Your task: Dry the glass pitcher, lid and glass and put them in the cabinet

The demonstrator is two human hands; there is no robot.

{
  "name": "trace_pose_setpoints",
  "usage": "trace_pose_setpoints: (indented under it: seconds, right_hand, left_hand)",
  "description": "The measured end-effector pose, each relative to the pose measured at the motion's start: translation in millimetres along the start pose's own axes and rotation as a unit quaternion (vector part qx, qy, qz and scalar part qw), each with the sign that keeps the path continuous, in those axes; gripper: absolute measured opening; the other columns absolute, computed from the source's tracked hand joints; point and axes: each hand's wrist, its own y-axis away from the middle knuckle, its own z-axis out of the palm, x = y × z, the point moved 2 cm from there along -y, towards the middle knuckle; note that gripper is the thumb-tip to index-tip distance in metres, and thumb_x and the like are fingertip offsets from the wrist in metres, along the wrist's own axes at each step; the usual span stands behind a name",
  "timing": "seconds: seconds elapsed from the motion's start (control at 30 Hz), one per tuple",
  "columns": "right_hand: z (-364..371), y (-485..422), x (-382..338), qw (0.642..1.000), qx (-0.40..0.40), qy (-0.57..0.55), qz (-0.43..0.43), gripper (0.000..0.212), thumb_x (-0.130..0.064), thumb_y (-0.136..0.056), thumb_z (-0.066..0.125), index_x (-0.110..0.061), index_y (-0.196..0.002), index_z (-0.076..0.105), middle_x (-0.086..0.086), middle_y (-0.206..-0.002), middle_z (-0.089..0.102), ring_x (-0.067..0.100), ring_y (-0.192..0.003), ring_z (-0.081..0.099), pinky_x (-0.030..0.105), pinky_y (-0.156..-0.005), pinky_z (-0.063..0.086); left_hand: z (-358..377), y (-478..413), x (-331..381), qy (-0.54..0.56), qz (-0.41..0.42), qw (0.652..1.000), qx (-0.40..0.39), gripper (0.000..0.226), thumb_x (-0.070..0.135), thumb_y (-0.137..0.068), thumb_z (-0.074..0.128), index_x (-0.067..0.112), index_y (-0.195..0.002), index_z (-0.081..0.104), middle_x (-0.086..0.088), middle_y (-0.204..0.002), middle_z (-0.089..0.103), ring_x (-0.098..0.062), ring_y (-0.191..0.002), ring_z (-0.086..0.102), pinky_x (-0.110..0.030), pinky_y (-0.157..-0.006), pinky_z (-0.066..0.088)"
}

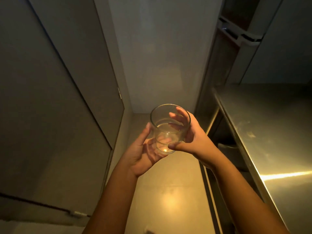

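Observation:
A clear drinking glass (166, 130) is held up in front of me, its open mouth tilted toward the camera. My right hand (189, 137) grips it from the right, thumb across the lower wall and fingers curled around the far side. My left hand (143, 152) cups the base from the lower left, thumb along the left wall and fingers under the bottom. No pitcher, lid or cloth shows in this view.
A steel counter (273, 135) runs along the right, with dark shelving (224, 142) below it. Grey cabinet doors (55, 102) fill the left. A pale wall (162, 61) stands ahead and a white fridge (249, 36) at upper right. Tiled floor (170, 200) lies below my arms.

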Motion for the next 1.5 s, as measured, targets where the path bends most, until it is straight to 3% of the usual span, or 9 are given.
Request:
trace_pose_setpoints:
  seconds: [0.17,0.4,0.57,0.8,0.9,1.07,1.23,1.37,1.5]
  right_hand:
    - [2.7,-71.7,0.2,1.000,0.003,-0.004,-0.008,0.090,-0.013,-0.061,0.077,-0.034,-0.135,0.032,-0.016,-0.133,0.047,0.001,-0.122,0.047,0.035,-0.102,0.043]
    - [-9.3,-152.3,25.2,1.000,0.013,-0.010,0.011,0.089,-0.010,-0.061,0.078,-0.029,-0.136,0.033,-0.012,-0.135,0.046,0.000,-0.123,0.046,0.024,-0.102,0.041]
    - [-40.3,-219.1,40.3,1.000,0.021,-0.006,0.004,0.091,-0.006,-0.061,0.077,-0.020,-0.139,0.032,-0.009,-0.134,0.047,0.003,-0.122,0.048,0.018,-0.096,0.043]
    - [-128.7,-322.2,43.3,0.997,0.072,-0.001,-0.008,0.090,-0.009,-0.061,0.078,-0.018,-0.138,0.033,-0.007,-0.134,0.047,0.002,-0.120,0.050,0.017,-0.092,0.045]
    - [-164.6,-365.2,43.4,0.996,0.088,0.007,-0.008,0.093,-0.020,-0.058,0.083,-0.022,-0.137,0.034,-0.007,-0.134,0.048,0.005,-0.122,0.049,0.020,-0.095,0.045]
    - [-196.3,-430.0,49.7,0.995,0.097,-0.009,0.002,0.089,-0.011,-0.058,0.082,-0.023,-0.134,0.037,-0.004,-0.133,0.050,0.007,-0.121,0.050,0.023,-0.096,0.045]
    - [-202.5,-494.3,60.7,0.993,0.117,-0.010,0.014,0.091,-0.023,-0.053,0.081,-0.030,-0.132,0.037,-0.005,-0.135,0.049,0.009,-0.124,0.048,0.030,-0.102,0.042]
    - [-199.4,-547.9,65.2,0.988,0.150,-0.006,0.022,0.090,-0.020,-0.055,0.082,-0.037,-0.130,0.036,-0.010,-0.134,0.049,0.009,-0.122,0.050,0.039,-0.103,0.042]
    - [-185.7,-606.5,60.9,0.981,0.190,-0.004,0.026,0.091,-0.031,-0.051,0.082,-0.042,-0.128,0.036,-0.013,-0.134,0.048,0.007,-0.120,0.051,0.039,-0.100,0.045]
  left_hand:
    - [-16.9,-42.5,66.1,-0.031,0.004,0.999,-0.032,0.075,0.034,-0.039,0.094,-0.005,-0.099,0.071,-0.024,-0.103,0.068,-0.031,-0.088,0.070,-0.041,-0.074,0.058]
    - [-41.1,-108.9,116.3,-0.014,-0.012,0.999,-0.037,0.082,0.033,-0.045,0.092,-0.005,-0.113,0.064,-0.025,-0.108,0.066,-0.034,-0.091,0.068,-0.043,-0.070,0.058]
    - [-44.1,-180.0,152.0,-0.015,-0.017,0.999,-0.046,0.075,0.034,-0.047,0.091,-0.002,-0.108,0.068,-0.022,-0.106,0.068,-0.032,-0.092,0.068,-0.042,-0.073,0.057]
    - [-9.4,-314.0,208.4,-0.063,-0.039,0.997,-0.023,0.064,0.045,-0.081,0.049,0.002,-0.128,0.053,-0.020,-0.123,0.060,-0.028,-0.103,0.064,-0.044,-0.092,0.047]
    - [7.3,-367.4,234.4,-0.080,-0.053,0.995,-0.027,0.074,0.045,-0.074,0.064,0.003,-0.132,0.048,-0.021,-0.129,0.055,-0.031,-0.112,0.060,-0.047,-0.097,0.044]
    - [11.1,-432.6,271.2,-0.047,-0.074,0.995,-0.052,0.091,0.040,-0.048,0.089,-0.001,-0.123,0.058,-0.025,-0.127,0.056,-0.035,-0.111,0.060,-0.051,-0.095,0.044]
    - [-4.1,-486.0,315.5,-0.052,-0.088,0.995,0.005,0.070,0.044,-0.070,0.060,0.000,-0.124,0.054,-0.024,-0.116,0.062,-0.033,-0.100,0.065,-0.048,-0.088,0.048]
    - [-16.2,-524.4,360.2,-0.062,-0.113,0.992,0.020,0.076,0.043,-0.068,0.057,0.000,-0.129,0.048,-0.026,-0.119,0.060,-0.037,-0.107,0.060,-0.049,-0.085,0.049]
    - [-30.4,-560.6,416.9,-0.084,-0.139,0.987,0.014,0.077,0.043,-0.067,0.056,0.000,-0.130,0.047,-0.026,-0.118,0.060,-0.035,-0.100,0.062,-0.045,-0.077,0.054]
